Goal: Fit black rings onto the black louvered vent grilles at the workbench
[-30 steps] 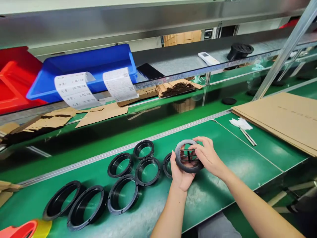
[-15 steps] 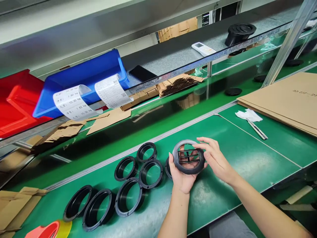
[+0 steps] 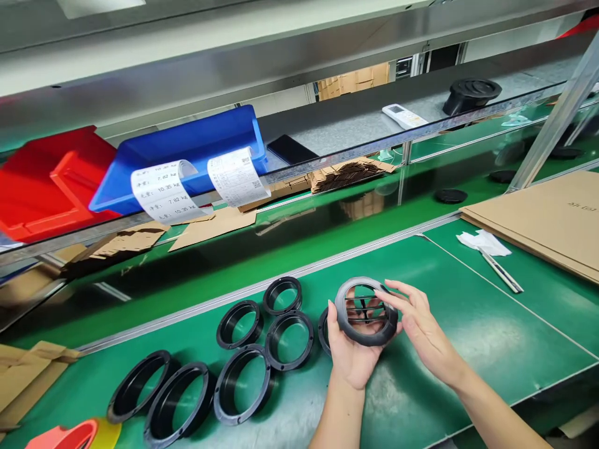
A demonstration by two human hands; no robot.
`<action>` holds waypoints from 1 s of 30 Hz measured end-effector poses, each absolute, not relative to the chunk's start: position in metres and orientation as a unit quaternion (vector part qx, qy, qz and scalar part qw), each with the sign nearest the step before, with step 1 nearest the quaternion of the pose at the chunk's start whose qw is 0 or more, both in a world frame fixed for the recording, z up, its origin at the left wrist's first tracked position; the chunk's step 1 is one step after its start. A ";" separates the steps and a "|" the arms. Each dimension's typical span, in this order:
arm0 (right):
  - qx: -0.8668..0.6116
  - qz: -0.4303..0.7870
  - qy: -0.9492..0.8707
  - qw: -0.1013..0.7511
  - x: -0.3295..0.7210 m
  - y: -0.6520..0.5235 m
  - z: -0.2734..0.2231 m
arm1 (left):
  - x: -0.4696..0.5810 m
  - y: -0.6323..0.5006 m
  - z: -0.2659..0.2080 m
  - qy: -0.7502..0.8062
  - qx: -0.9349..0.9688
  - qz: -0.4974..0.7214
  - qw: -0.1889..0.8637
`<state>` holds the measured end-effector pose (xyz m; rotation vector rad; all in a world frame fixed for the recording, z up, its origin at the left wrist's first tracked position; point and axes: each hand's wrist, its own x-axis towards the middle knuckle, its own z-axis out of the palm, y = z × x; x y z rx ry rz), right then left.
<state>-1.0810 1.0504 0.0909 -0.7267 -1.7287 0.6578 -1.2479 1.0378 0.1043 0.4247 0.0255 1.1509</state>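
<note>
A round black air vent (image 3: 349, 333) with a wide ring rim and thin crossing slats is in my left hand (image 3: 350, 362), tilted toward me above the green tabletop. My left fingers are closed around it from below and behind, the thumb along its left edge. My right hand (image 3: 428, 333) is at the vent's right side, fingers stretched out, fingertips touching the rim near the slats. Left of the vent several black flanged rings (image 3: 243, 383) rest on the table. Another black ring (image 3: 324, 330) is partly hidden behind my left hand.
The green table (image 3: 468, 312) carries a white tissue and cutter (image 3: 500, 271), cardboard sheets (image 3: 547, 218) at right, and a tape dispenser (image 3: 70, 436) at front left. On the raised shelf are a red bin (image 3: 42, 181), a blue bin (image 3: 182, 143), a phone (image 3: 292, 149) and a remote (image 3: 405, 116).
The camera view has shifted, so the whole scene sits a little differently. Both hands stay at the vent, the right fingertips now slightly farther over its rim.
</note>
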 end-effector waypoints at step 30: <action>-0.298 0.107 -0.842 0.437 -1.082 1.049 0.077 | -1.245 1.035 0.097 0.071 0.157 0.564 0.807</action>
